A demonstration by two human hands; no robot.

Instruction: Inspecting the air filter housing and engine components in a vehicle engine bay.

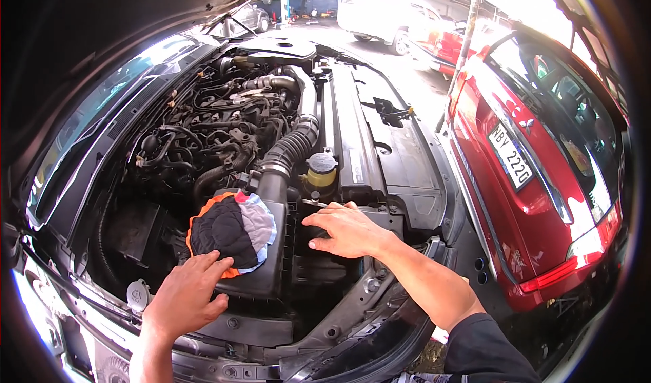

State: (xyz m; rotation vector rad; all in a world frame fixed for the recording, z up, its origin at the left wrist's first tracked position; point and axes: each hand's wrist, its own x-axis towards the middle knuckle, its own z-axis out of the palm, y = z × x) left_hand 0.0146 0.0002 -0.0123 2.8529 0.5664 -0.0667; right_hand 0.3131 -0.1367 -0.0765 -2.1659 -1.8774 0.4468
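Observation:
A round rag (215,230) sewn from black, grey and light blue cloth with an orange edge lies on the black air filter box (261,281) in the engine bay. My left hand (190,291) is at the rag's near edge, fingertips on or just over it, thumb apart. Over the gap right of the box, my right hand (349,230) reaches with fingers stretched and slightly spread, palm down. By its index finger shows a thin, light metal piece (313,202), partly hidden, whose kind I cannot make out. Neither hand grips anything visible.
Just beyond my right hand stands a yellowish fluid reservoir (321,173) with a dark cap. A ribbed intake hose (291,145) runs from the box past the engine (224,122). Left of my left hand is a grey-white cap (137,295). A red car (529,200) stands close on the right.

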